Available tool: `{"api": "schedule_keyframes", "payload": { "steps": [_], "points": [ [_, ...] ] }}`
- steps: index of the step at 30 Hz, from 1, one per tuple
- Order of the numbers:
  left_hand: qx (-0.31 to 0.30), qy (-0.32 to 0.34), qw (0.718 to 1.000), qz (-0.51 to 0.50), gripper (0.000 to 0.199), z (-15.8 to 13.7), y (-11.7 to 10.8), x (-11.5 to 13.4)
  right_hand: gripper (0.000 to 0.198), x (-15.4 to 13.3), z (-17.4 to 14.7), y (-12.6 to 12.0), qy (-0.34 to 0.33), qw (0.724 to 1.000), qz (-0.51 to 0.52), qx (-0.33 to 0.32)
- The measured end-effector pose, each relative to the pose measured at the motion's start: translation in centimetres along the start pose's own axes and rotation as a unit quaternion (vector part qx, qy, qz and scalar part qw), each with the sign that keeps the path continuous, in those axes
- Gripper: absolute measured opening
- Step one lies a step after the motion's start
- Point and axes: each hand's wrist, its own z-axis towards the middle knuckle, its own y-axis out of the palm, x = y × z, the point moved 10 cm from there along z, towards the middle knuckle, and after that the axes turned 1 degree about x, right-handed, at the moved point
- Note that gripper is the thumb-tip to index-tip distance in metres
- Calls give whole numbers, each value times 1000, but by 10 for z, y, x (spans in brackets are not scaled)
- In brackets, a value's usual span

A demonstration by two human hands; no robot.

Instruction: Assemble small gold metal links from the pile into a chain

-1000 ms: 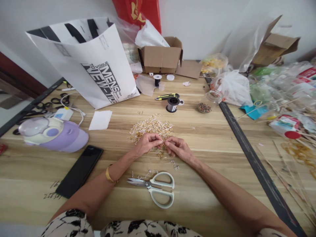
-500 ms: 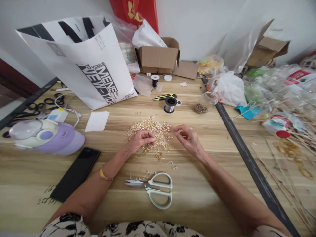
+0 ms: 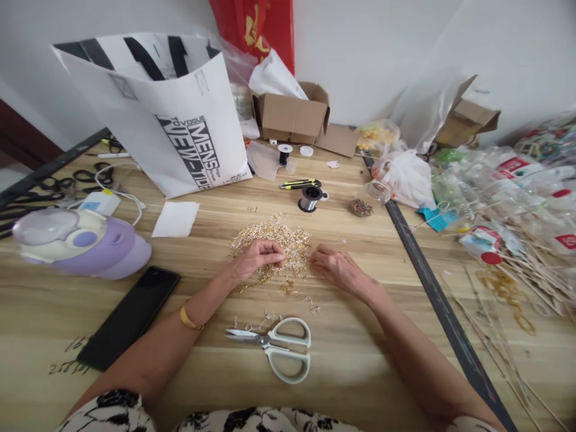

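Note:
A loose pile of small gold and silver jewelry pieces (image 3: 270,231) lies on the wooden table in front of me. Over its near middle is my left hand (image 3: 258,259), fingers curled and thumb pinched against the index finger; whatever it grips is too small to make out. At the pile's right edge, my right hand (image 3: 335,268) is closed in a pinch, knuckles up, its fingertips partly hidden. A few silver chain bits (image 3: 311,305) lie nearer to me. Scissors with pale handles (image 3: 288,351) rest below the pile, blades pointing left.
On the left are a black phone (image 3: 130,318), a purple-and-white device (image 3: 85,243) and white paper (image 3: 175,219). A large white bag (image 3: 148,120) stands behind. Beyond the pile are a wire spool (image 3: 310,198), a yellow-black cutter (image 3: 300,184) and a jar of beads (image 3: 362,207). Sticks and plastic bottles crowd the right.
My right hand has moved down and slightly left to the pile's edge, turning knuckles up, its fingers closing more. My left hand stays over the pile. The camera view has shifted a little.

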Motion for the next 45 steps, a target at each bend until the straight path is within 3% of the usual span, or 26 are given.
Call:
{"api": "schedule_keyframes", "payload": {
  "steps": [10, 15, 22, 29, 39, 41, 45],
  "points": [
    [8, 1, 1000, -28, 20, 0, 0, 4, 14, -10, 6, 7, -14, 997, -46, -53],
    [22, 3, 999, -48, 21, 2, -5, 2, 10, -7, 6, -1, -45, 996, 54, -47],
    [20, 14, 999, -42, 20, 2, -8, 0, 10, 0, 8, -5, -9, 980, 172, -96],
    [21, 20, 998, -47, 21, 2, -8, 0, 11, -3, 16, -14, -29, 989, 118, -89],
    [21, 19, 997, -73, 22, 3, -7, -2, 18, -5, 18, -25, -45, 991, -35, -117],
    [27, 24, 997, -65, 22, 2, -7, -1, 17, -8, 19, -28, -60, 989, -3, -134],
    [30, 39, 998, -36, 20, 0, 0, 7, 16, -19, 21, -37, -95, 967, 183, -151]
  ]
}}
